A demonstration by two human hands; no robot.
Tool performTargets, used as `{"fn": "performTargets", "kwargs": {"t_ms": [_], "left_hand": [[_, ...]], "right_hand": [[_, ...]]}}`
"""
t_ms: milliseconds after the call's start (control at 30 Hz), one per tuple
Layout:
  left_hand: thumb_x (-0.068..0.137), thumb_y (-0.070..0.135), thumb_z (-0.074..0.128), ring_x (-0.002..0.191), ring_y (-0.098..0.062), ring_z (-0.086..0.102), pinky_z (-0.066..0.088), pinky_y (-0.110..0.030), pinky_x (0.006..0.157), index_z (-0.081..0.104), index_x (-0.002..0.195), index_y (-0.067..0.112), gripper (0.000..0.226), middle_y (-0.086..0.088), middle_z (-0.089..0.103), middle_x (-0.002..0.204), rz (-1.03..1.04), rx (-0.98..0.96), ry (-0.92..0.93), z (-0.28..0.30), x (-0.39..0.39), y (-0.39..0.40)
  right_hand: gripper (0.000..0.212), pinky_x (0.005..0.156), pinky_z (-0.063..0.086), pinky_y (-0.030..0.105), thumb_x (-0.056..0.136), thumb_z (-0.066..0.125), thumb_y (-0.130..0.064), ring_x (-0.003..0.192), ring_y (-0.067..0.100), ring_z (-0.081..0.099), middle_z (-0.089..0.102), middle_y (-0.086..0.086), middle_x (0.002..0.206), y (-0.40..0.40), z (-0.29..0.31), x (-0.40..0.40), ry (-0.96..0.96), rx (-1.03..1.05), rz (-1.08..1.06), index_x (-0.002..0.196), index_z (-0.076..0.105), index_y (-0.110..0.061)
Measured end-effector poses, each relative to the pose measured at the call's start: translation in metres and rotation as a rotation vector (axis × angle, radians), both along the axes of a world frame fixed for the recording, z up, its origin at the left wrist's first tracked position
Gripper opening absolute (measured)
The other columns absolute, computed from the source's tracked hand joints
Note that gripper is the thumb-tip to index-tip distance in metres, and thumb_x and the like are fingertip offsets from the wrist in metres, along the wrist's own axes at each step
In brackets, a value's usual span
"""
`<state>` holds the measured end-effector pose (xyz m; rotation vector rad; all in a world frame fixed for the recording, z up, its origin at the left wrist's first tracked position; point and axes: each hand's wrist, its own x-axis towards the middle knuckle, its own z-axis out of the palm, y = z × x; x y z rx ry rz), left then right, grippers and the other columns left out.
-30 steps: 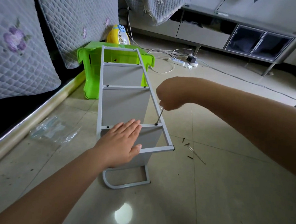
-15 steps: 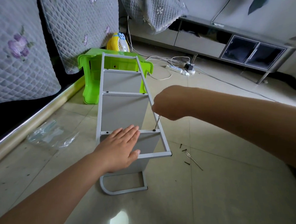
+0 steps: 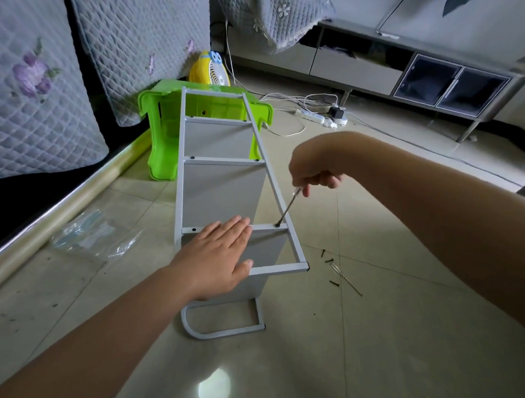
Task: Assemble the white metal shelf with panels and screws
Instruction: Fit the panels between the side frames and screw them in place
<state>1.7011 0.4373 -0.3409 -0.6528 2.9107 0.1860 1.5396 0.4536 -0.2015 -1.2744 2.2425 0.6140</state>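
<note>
Right hand lifted slightly since earlier; shelf unmoved. Left hand (image 3: 217,260) flat, fingers straight, pressing white metal ladder-frame shelf (image 3: 223,182) beneath it. Right hand (image 3: 313,172) grips thin metal screwdriver (image 3: 288,208), driving screw below. Upper rungs screwed; loose dark screws (image 3: 328,261) remain.
</note>
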Motion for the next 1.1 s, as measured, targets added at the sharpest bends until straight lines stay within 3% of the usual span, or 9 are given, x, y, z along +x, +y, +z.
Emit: {"fn": "performTargets", "kwargs": {"t_ms": [67, 133, 233, 467, 567, 700, 800, 967, 1100], "left_hand": [[0.052, 0.053, -0.026, 0.140, -0.009, -0.022, -0.016, -0.023, 0.107, -0.017, 0.146, 0.013, 0.102, 0.001, -0.024, 0.153, -0.002, 0.005, 0.000, 0.000, 0.000, -0.001], [0.057, 0.054, -0.025, 0.140, -0.009, -0.022, -0.016, -0.023, 0.108, -0.017, 0.146, 0.013, 0.098, 0.001, -0.024, 0.153, 0.003, 0.000, 0.003, 0.002, 0.001, -0.003], [0.049, 0.052, -0.027, 0.141, -0.010, -0.021, -0.015, -0.025, 0.110, -0.017, 0.146, 0.013, 0.105, 0.000, -0.024, 0.153, 0.005, -0.003, 0.000, 0.004, 0.000, -0.003], [0.047, 0.051, -0.028, 0.141, -0.010, -0.021, -0.015, -0.025, 0.111, -0.019, 0.145, 0.013, 0.106, 0.001, -0.025, 0.153, 0.006, -0.011, -0.012, 0.002, -0.002, -0.002], [0.048, 0.051, -0.028, 0.140, -0.009, -0.022, -0.015, -0.025, 0.110, -0.019, 0.146, 0.013, 0.105, 0.000, -0.025, 0.153, -0.001, -0.017, -0.005, 0.001, -0.002, -0.001], [0.048, 0.051, -0.028, 0.132, -0.004, -0.030, -0.014, -0.025, 0.110, -0.019, 0.145, 0.013, 0.104, 0.001, -0.025, 0.153, 0.000, -0.012, 0.000, 0.001, -0.001, -0.002], [0.048, 0.051, -0.028, 0.135, -0.006, -0.028, -0.014, -0.025, 0.111, -0.019, 0.145, 0.013, 0.104, 0.000, -0.025, 0.153, -0.001, -0.016, -0.006, 0.002, -0.001, -0.002], [0.048, 0.051, -0.028, 0.140, -0.009, -0.022, -0.014, -0.025, 0.111, -0.019, 0.145, 0.013, 0.105, 0.001, -0.025, 0.153, 0.006, -0.016, -0.015, 0.003, -0.001, -0.004], [0.049, 0.051, -0.028, 0.141, -0.010, -0.021, -0.014, -0.025, 0.111, -0.019, 0.145, 0.013, 0.104, 0.001, -0.025, 0.153, 0.006, -0.023, -0.014, 0.001, -0.001, -0.004]], "right_hand": [[0.033, 0.033, 0.027, 0.011, 0.097, 0.030, -0.010, 0.028, 0.010, 0.028, 0.028, 0.004, 0.056, 0.009, -0.003, -0.005, 0.018, -0.016, -0.008, 0.080, 0.056, 0.002], [0.031, 0.054, 0.045, 0.024, 0.098, 0.032, -0.016, 0.057, 0.020, 0.054, 0.050, 0.013, 0.078, 0.020, -0.006, 0.001, 0.168, -0.076, 0.194, 0.104, 0.058, 0.001], [0.029, 0.076, 0.041, 0.029, 0.096, 0.037, -0.019, 0.096, 0.025, 0.055, 0.058, 0.011, 0.110, 0.030, -0.007, 0.010, 0.340, -0.152, 0.501, 0.117, 0.052, -0.003], [0.025, 0.070, 0.041, 0.030, 0.096, 0.040, -0.016, 0.092, 0.028, 0.057, 0.060, 0.009, 0.103, 0.025, -0.005, 0.019, 0.405, -0.203, 0.788, 0.110, 0.059, -0.007], [0.026, 0.070, 0.039, 0.029, 0.097, 0.040, -0.021, 0.078, 0.025, 0.045, 0.050, 0.008, 0.083, 0.020, -0.003, 0.021, 0.353, -0.162, 0.653, 0.099, 0.059, -0.004], [0.030, 0.041, 0.033, 0.019, 0.093, 0.039, -0.008, 0.046, 0.018, 0.037, 0.040, 0.004, 0.055, 0.006, 0.000, 0.017, 0.192, -0.125, 0.315, 0.067, 0.053, -0.005], [0.027, 0.030, 0.028, 0.013, 0.093, 0.034, -0.003, 0.046, 0.019, 0.032, 0.033, 0.008, 0.057, 0.003, 0.001, 0.012, 0.103, -0.080, 0.184, 0.078, 0.057, -0.003], [0.030, 0.073, 0.043, 0.028, 0.098, 0.040, -0.026, 0.076, 0.019, 0.043, 0.041, 0.000, 0.073, 0.021, -0.002, 0.027, 0.332, -0.030, 0.485, 0.108, 0.058, -0.003], [0.016, 0.052, 0.033, 0.025, 0.094, 0.041, -0.016, 0.059, 0.017, 0.039, 0.033, -0.001, 0.064, 0.022, -0.004, 0.032, 0.457, -0.007, 0.633, 0.082, 0.050, -0.009]]}}
